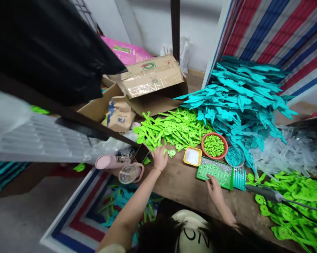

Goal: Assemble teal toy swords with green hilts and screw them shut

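My left hand [160, 159] reaches to the near edge of a heap of lime-green, long flat plastic pieces [174, 128], its fingers apart and touching the pieces. On the right, my right hand [215, 192] is over the front edge of a green tray [228, 184] with small round bits in it. Its thumb and forefinger are pinched together; whatever sits between them is too small to make out. Behind the tray stand a yellow dish of white powder [192, 156], an orange bowl of small green parts [213, 146] and a clear bowl of teal parts [234, 156].
A teal rack [239, 178] adjoins the tray, beside a grey corded tool [264, 193]. Teal pieces [240, 95] pile up behind; more green pieces [298, 207] lie right. A cardboard box [153, 79], pink tumbler [108, 162] and clear cup [128, 174] stand left. A dark post [95, 130] slants across.
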Demonstrator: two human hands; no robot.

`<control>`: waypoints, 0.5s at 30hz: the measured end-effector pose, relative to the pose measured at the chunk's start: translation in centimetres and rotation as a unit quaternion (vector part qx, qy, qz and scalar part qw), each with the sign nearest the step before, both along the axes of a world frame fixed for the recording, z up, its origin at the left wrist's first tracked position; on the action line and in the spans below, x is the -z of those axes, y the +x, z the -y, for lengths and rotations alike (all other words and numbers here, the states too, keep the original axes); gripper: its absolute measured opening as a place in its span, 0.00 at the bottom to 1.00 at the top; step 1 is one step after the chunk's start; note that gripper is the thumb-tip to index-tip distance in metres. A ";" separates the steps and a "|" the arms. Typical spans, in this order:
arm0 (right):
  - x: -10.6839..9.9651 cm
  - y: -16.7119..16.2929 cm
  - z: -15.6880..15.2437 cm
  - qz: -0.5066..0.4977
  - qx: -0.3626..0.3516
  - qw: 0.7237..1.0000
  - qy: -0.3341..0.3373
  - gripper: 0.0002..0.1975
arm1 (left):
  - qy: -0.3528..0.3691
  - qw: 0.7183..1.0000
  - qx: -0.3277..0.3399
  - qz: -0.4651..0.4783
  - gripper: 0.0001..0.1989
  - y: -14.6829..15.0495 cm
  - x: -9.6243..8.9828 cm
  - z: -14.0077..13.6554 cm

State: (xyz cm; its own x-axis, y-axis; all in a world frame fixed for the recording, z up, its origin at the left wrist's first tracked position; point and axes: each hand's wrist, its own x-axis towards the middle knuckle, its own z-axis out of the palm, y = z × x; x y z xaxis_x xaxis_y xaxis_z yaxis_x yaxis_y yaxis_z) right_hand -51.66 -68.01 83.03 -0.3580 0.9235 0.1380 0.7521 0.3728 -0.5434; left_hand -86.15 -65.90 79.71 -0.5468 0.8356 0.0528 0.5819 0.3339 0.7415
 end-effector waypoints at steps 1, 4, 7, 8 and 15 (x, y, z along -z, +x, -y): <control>0.2 0.4 0.7 0.001 -0.020 1.000 -0.005 0.15 | 0.001 0.999 0.038 0.009 0.15 1.9 0.6 3.1; 0.5 1.3 2.2 0.014 -0.089 0.996 -0.028 0.15 | -0.004 0.991 0.127 0.043 0.11 7.5 2.5 12.2; 0.4 2.0 3.6 0.037 -0.158 0.985 -0.055 0.16 | -0.023 0.983 0.161 0.085 0.12 12.4 3.9 20.1; 0.4 2.4 4.1 0.046 -0.180 0.981 -0.063 0.16 | -0.031 0.982 0.158 0.099 0.12 13.9 4.2 22.4; 0.3 5.6 9.6 0.136 -0.325 0.927 -0.130 0.18 | -0.085 0.978 0.057 0.181 0.16 23.9 5.0 36.3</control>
State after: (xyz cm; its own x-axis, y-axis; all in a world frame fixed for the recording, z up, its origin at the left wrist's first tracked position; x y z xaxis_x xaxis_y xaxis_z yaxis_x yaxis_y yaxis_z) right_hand -46.05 -77.60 82.75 -0.8390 0.4904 -0.2360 0.5374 0.6784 -0.5009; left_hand -62.22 -102.22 74.68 -0.4072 0.8718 -0.2724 0.3319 0.4191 0.8451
